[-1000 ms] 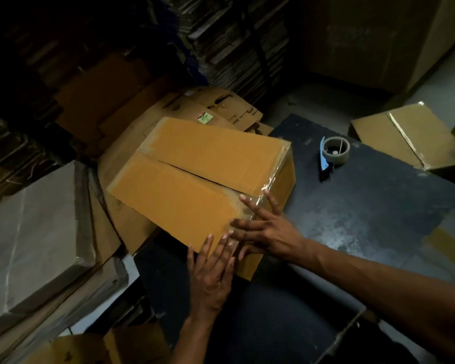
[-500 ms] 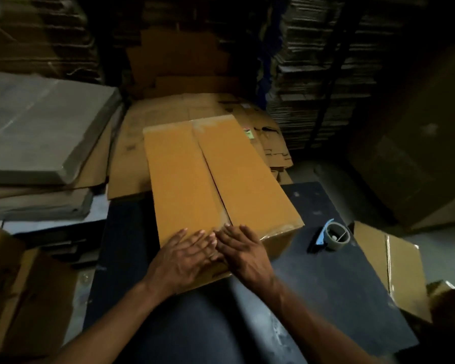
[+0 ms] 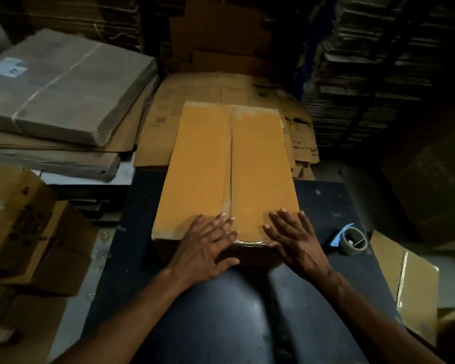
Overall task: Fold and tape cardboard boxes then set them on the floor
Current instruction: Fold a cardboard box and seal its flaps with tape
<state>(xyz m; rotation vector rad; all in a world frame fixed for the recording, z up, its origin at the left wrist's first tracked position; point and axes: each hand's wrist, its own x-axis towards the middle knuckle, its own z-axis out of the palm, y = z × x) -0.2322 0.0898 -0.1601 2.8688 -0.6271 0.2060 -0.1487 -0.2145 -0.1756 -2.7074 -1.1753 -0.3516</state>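
A long orange-brown cardboard box (image 3: 229,166) lies on the dark table (image 3: 221,311), its two top flaps closed with a seam running away from me. Clear tape wraps over its near edge. My left hand (image 3: 206,248) lies flat with spread fingers on the near left part of the top, over the taped edge. My right hand (image 3: 297,240) presses flat on the near right corner. A tape dispenser (image 3: 351,239) with a blue blade guard sits on the table to the right of the box.
A wrapped grey bundle of flat cardboard (image 3: 61,85) lies on stacks at the left. Flattened boxes (image 3: 221,93) lie beyond the table. Taped boxes (image 3: 415,290) sit on the floor at the right, brown cartons (image 3: 29,232) at the left, tall cardboard stacks (image 3: 365,74) behind.
The box has turned so its long side points away from me. My hands, together at the seam before, have spread apart along the near taped edge.
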